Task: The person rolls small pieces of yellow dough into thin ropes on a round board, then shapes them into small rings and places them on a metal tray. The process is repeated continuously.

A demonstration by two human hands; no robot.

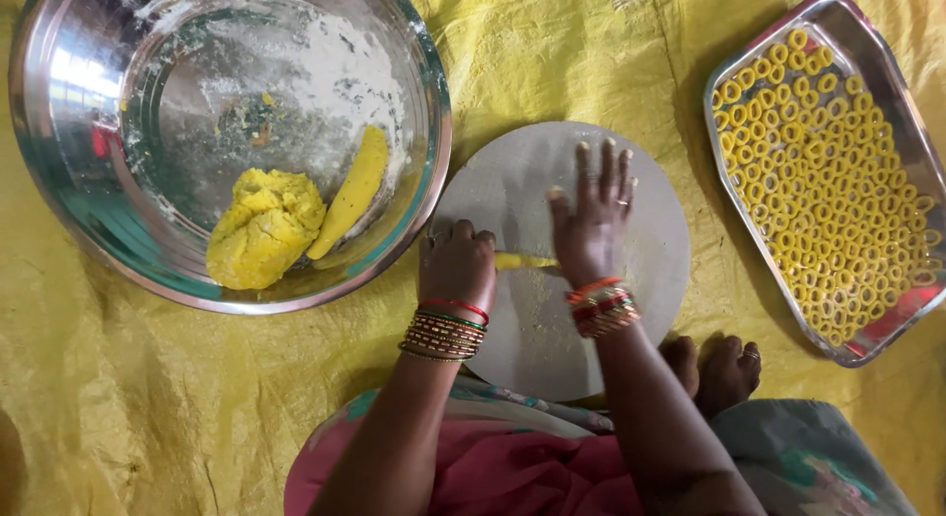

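We see the left hand (456, 267) curled shut over one end of a thin yellow dough strip (522, 262), which lies across the middle of a round grey board (512, 181). The right hand (589, 220) lies flat and open, fingers spread, its palm pressing on the other end of the strip. Bangles ring both wrists.

The board leaves us bare room beyond the fingertips and to the right of the hand; its near edge runs under the forearms and meets the lap. Its upper left edge is just beside the rim of a big steel bowl (59, 210), perhaps touching; we cannot tell. In the bowl sit a lump of yellow dough (262, 228) and a longer roll of dough (353, 189) next to it, apart from the floury far wall.

To the right, well apart from the board, a steel tray (892, 324) holds many small yellow dough rings (828, 181). Open yellow sheet (148, 398) lies between board and tray.
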